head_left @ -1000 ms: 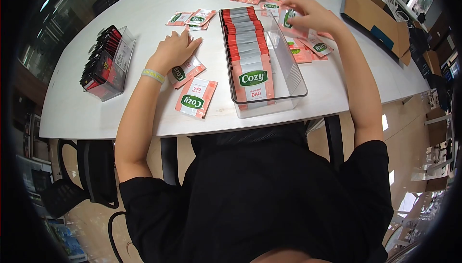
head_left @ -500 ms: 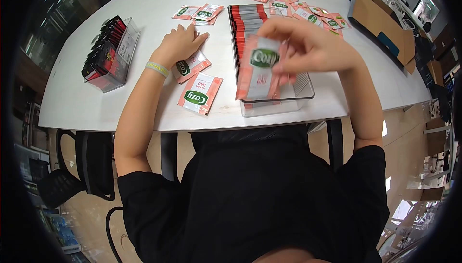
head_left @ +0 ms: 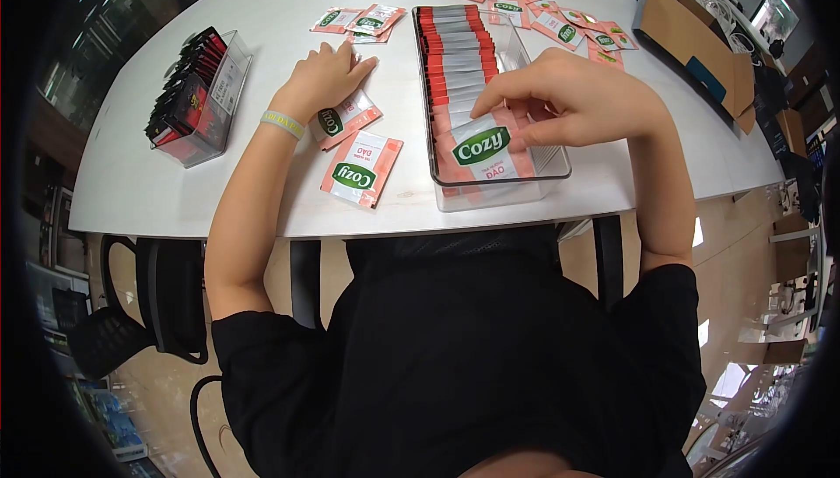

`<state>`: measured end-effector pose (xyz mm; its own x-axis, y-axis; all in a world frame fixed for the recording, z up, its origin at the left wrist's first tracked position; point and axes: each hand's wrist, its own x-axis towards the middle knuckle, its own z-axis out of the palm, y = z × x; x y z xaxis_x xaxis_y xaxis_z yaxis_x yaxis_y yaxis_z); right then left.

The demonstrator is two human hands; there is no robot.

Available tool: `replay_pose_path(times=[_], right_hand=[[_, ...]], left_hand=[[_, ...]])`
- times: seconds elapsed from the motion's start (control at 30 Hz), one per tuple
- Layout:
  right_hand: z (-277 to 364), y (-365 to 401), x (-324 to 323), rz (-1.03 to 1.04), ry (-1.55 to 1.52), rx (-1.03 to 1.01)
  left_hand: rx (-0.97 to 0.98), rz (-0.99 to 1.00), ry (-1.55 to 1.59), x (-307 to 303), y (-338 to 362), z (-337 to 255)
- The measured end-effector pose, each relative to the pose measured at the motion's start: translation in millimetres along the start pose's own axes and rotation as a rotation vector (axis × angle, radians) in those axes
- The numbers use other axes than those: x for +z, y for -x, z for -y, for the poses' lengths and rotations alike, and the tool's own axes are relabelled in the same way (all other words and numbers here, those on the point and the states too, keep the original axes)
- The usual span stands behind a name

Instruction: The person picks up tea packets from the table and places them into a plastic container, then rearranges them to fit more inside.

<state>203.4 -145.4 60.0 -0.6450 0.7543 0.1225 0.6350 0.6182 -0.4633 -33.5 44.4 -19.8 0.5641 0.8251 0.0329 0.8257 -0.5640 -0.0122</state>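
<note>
My right hand [head_left: 551, 110] pinches a pink and white Cozy tea sachet [head_left: 483, 150] at its upper right side. That sachet stands, leaning a little, inside the front end of a clear plastic bin [head_left: 503, 196]. Behind it runs a tight row of red and silver sachets [head_left: 459, 53]. On the table to the left of the bin, my left hand [head_left: 324, 80] lies with its fingers stretched out. Its palm side is hidden. Just below it are a partly covered Cozy sachet [head_left: 350, 119] and another loose one [head_left: 361, 170], printed upside down to me.
A second clear bin [head_left: 229, 97] holds dark sachets [head_left: 188, 97] at the left. A small group of pink sachets [head_left: 376, 19] lies beyond my left hand. Several more pink sachets [head_left: 560, 30] are scattered behind the bin. An open cardboard box [head_left: 691, 49] stands at the right.
My right hand has lowered the Cozy sachet into the front of the bin and turned its printed face upright toward me. My left hand has stayed in place.
</note>
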Motion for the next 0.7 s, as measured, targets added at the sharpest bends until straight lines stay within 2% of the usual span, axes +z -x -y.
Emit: replay_pose_path(times=[0.13,0.17,0.27,0.33,0.57,0.7], right_hand=[[3.4,-0.9,6.2,-0.012,-0.011,0.030],[5.2,-1.1,8.0,0.003,0.107,0.041],[11.6,-4.6,14.8,0.030,0.285,0.115],[6.0,-6.2,24.7,-0.072,0.346,0.061],[8.2,-5.1,14.5,-0.142,0.410,0.078],[-1.1,2.8,-4.7,-0.368,0.231,0.092]], left_hand=[[0.023,-0.066,0.015,5.6,-0.6,3.4],[0.023,-0.068,0.015,4.2,-1.2,2.6],[-0.026,0.055,-0.031,-3.1,1.9,-2.6],[0.002,-0.018,-0.021,1.3,1.8,0.0],[-0.001,0.002,-0.019,-1.9,2.0,-1.5],[0.005,-0.042,-0.022,3.1,2.3,0.0]])
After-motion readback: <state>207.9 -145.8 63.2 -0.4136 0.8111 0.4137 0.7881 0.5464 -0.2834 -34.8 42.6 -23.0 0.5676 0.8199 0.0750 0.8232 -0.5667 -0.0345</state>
